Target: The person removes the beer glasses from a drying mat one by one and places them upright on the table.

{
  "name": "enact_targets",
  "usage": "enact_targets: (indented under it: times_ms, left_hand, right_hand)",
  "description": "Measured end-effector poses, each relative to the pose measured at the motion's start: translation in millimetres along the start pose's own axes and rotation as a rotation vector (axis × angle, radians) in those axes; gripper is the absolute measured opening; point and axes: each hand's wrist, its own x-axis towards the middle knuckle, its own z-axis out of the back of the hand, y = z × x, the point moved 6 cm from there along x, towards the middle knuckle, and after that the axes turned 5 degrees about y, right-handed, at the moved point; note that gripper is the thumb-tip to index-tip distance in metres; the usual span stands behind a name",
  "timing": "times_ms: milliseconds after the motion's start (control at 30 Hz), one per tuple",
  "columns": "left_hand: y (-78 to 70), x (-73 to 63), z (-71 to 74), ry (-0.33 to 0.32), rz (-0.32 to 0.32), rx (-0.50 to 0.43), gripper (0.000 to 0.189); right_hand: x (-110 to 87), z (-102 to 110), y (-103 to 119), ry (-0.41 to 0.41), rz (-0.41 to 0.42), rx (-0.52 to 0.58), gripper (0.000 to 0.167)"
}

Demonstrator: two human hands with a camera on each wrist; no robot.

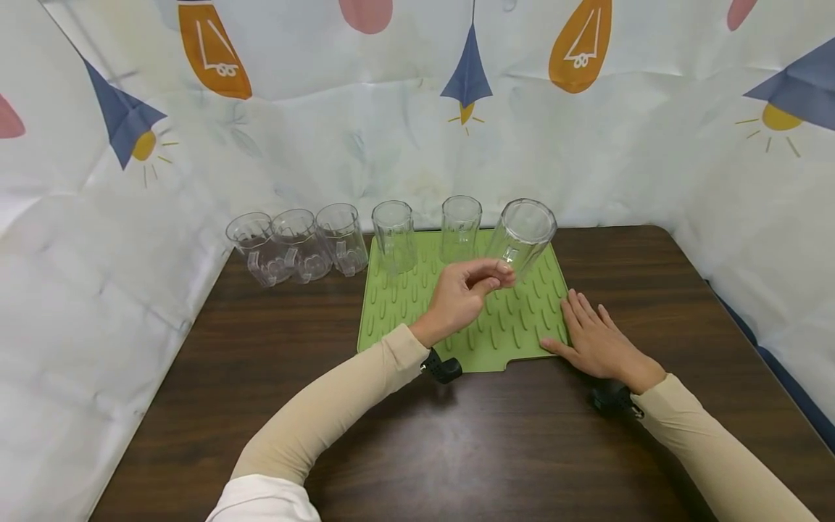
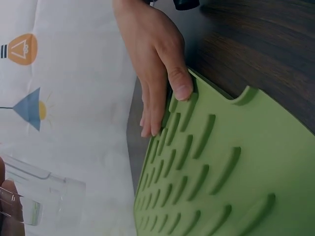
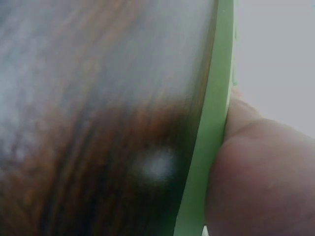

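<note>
My left hand [image 1: 459, 297] pinches the handle of a clear glass mug [image 1: 527, 225] over the right part of a green ridged mat [image 1: 472, 357]. In the left wrist view this mug [image 2: 59, 196] appears at the lower left, with fingertips at its handle. My right hand [image 1: 596, 339] lies with fingers straight along the mat's right edge, its thumb resting on the near corner. The right wrist view catches the thumb [image 3: 266, 172] close up against the green edge [image 3: 209, 123]. Two more glass mugs stand on the mat, one at left [image 1: 394, 235] and one at centre back [image 1: 461, 225].
Left of the mat, three clear glass mugs [image 1: 342, 239] stand in a row on the dark wooden table [image 1: 450, 449]. A white sheet [image 1: 313, 138] printed with lamps hangs behind the table and along its sides. The mat has a notch in its near edge.
</note>
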Motion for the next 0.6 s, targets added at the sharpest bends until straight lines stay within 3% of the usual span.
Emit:
enact_targets:
  times_ms: [333,600]
  left_hand:
    - [-8.2,-12.1,13.9,-0.012,0.001,0.125,0.026]
    - [-17.1,-20.7,23.9,-0.009,-0.059,0.263,0.023]
  right_hand:
    - [-0.6,2,0,0.027,0.008,0.057,0.101]
    - [1.7,10,-2,0.025,0.002,0.106,0.100]
